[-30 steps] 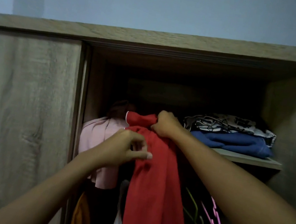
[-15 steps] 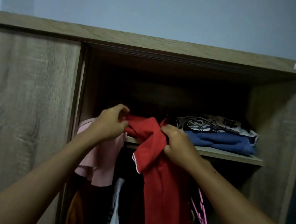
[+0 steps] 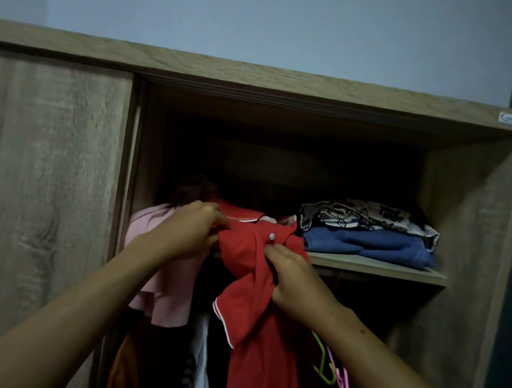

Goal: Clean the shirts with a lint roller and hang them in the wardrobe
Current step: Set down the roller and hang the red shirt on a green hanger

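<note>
A: Two hands are working on one red shirt (image 3: 263, 329) at the open wardrobe (image 3: 464, 226). Left hand (image 3: 188, 233) is pinching the collar end, fingers closed on the red cloth right at the shelf (image 3: 377, 267) edge.

B: And the right?

A: Right hand (image 3: 297, 284) is closing its grip on a bunch of the same shirt just below a small pale button (image 3: 271, 237). Thumb and fingers are wrapping the fabric, so both grips are shut on it, nothing else in either.

B: Where is the shirt sitting against the grips?

A: Collar is stretching between the two hands, level with the shelf. Body of the shirt is hanging down under the right hand, with a white-piped sleeve hem (image 3: 223, 319) drooping below and between the wrists. Hanger inside it: cannot tell, hidden by cloth.

B: Neighbours?

A: Pink garment (image 3: 164, 300) is hanging just left, touching the left forearm area. White and dark clothes are hanging behind, an orange one (image 3: 122, 370) low left. Green hanger (image 3: 323, 365) and pink hangers (image 3: 341, 380) are dangling just right of the shirt, under the right wrist. Folded blue garment (image 3: 370, 247) is lying on the shelf with a black-and-white printed one (image 3: 368, 216) on top, apart from the hands. Sliding door (image 3: 33, 175) is covering the left half.
</note>
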Action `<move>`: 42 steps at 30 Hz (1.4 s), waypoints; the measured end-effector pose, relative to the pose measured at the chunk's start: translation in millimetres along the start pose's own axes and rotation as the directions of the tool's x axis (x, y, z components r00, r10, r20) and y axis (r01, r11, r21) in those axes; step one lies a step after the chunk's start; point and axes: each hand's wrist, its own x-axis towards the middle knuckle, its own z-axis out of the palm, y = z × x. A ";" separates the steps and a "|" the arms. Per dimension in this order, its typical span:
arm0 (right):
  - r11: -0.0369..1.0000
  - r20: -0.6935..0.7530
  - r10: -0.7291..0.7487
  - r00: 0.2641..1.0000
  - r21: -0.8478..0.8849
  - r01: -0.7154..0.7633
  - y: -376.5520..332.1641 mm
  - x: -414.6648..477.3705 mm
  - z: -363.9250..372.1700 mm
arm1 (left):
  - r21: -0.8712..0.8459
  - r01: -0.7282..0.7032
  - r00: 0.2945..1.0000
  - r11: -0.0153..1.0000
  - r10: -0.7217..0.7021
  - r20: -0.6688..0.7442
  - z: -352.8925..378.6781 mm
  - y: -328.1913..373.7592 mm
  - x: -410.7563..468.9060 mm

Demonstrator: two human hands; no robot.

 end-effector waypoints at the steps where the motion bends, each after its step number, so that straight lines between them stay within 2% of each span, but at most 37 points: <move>1: 1.000 0.037 0.007 0.999 0.007 -0.007 -0.8 2.7 -3.1 | 0.003 -0.002 1.000 1.000 0.002 0.002 -1.8 0.2 -1.0; 3: 0.996 0.184 0.003 0.983 0.089 -0.020 -4.6 9.2 -16.9 | -0.003 0.015 0.999 1.000 -0.015 0.029 -3.0 -1.1 -2.5; 5: 0.944 0.328 0.049 0.944 0.293 -0.150 -6.2 18.1 -36.7 | -0.040 0.076 0.996 0.996 -0.074 0.059 -4.5 -1.5 -3.9; 6: 0.905 0.308 0.104 0.946 0.366 -0.219 -5.6 23.7 -45.8 | -0.071 0.109 0.992 0.991 -0.105 0.063 -5.8 -0.6 -3.6; 7: 0.885 0.218 0.170 0.961 0.396 -0.246 -4.3 30.4 -53.1 | -0.104 0.143 0.989 0.984 -0.138 0.057 -7.0 0.4 -2.0; 9: 0.952 -0.019 0.212 0.977 0.231 -0.202 6.7 43.0 -59.9 | -0.144 0.195 0.981 0.970 -0.193 0.029 -8.6 4.9 3.1; 10: 0.974 -0.035 0.207 0.978 0.101 -0.203 13.3 47.3 -57.5 | -0.157 0.217 0.976 0.964 -0.217 0.017 -9.2 8.2 6.5; 12: 0.959 0.083 0.263 0.961 -0.129 -0.251 17.4 51.3 -46.7 | -0.181 0.274 0.960 0.945 -0.280 -0.006 -7.9 16.6 13.8; 14: 0.931 0.130 0.325 0.937 -0.219 -0.292 16.0 53.3 -36.2 | -0.147 0.351 0.932 0.925 -0.360 -0.040 -4.6 28.0 20.8; 19: 0.887 0.133 0.433 0.891 -0.237 -0.396 21.4 69.7 -31.7 | -0.048 0.486 0.869 0.872 -0.489 -0.073 0.5 46.1 34.2; 23: 0.862 0.218 0.507 0.834 -0.151 -0.485 27.9 80.2 -37.8 | -0.039 0.506 0.862 0.862 -0.507 -0.008 4.2 45.4 40.0; 26: 0.860 0.221 0.503 0.835 -0.032 -0.510 27.0 79.8 -44.5 | -0.056 0.511 0.859 0.858 -0.512 -0.006 4.4 47.8 36.5; 29: 0.869 0.125 0.460 0.879 0.137 -0.475 19.3 70.3 -47.6 | -0.116 0.512 0.854 0.851 -0.519 -0.037 4.2 48.2 25.4; 32: 0.930 -0.127 0.355 0.926 0.152 -0.336 9.3 56.5 -49.7 | -0.147 0.491 0.856 0.859 -0.507 -0.104 6.9 48.0 10.1; 34: 0.957 -0.301 0.290 0.908 0.112 -0.269 0.4 44.0 -50.8 | -0.171 0.457 0.861 0.873 -0.482 -0.162 11.3 49.2 -2.0; 36: 0.970 -0.408 0.239 0.881 0.129 -0.204 -13.8 29.8 -54.2 | -0.242 0.398 0.865 0.885 -0.450 -0.221 16.5 55.4 -15.6; 39: 0.977 -0.454 0.196 0.869 0.165 -0.135 -41.0 9.9 -59.2 | -0.348 0.252 0.864 0.903 -0.372 -0.339 21.6 69.5 -35.2; 42: 0.962 -0.470 0.235 0.851 0.241 -0.132 -61.2 -8.6 -61.0 | -0.352 0.166 0.895 0.921 -0.290 -0.338 24.3 75.3 -55.2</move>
